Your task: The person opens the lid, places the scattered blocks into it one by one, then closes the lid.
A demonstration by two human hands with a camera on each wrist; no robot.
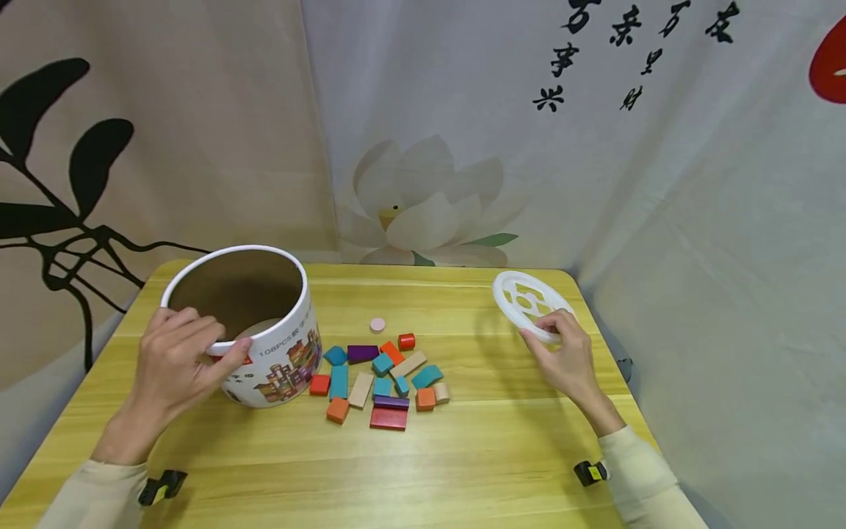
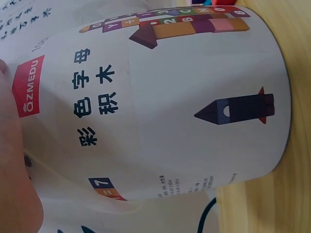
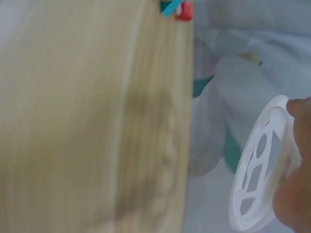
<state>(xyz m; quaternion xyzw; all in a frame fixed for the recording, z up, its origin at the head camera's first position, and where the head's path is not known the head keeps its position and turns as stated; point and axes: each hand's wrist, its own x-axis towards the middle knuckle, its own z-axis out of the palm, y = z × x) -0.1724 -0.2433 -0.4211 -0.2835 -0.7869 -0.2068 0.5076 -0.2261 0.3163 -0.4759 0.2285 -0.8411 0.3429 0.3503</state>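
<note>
My left hand (image 1: pixel 178 360) grips the near rim of a large white printed bucket (image 1: pixel 274 367), thumb outside and fingers over the edge. The bucket stands tilted slightly toward me at the left of the table, its inside partly in shadow. In the left wrist view its printed wall (image 2: pixel 170 97) fills most of the picture. At the right, my right hand (image 1: pixel 562 356) pinches a round white lid (image 1: pixel 512 301) with cut-out shapes, held up over the table. Between the hands lie several colored wooden blocks (image 1: pixel 382 387), next to the bucket.
The wooden table (image 1: pixel 463 470) reaches back to a hanging cloth (image 1: pixel 436 88) printed with a lotus and writing. A pale pink round block (image 1: pixel 377 325) lies behind the other blocks. Another cloth (image 1: pixel 740 257) hangs along the right side.
</note>
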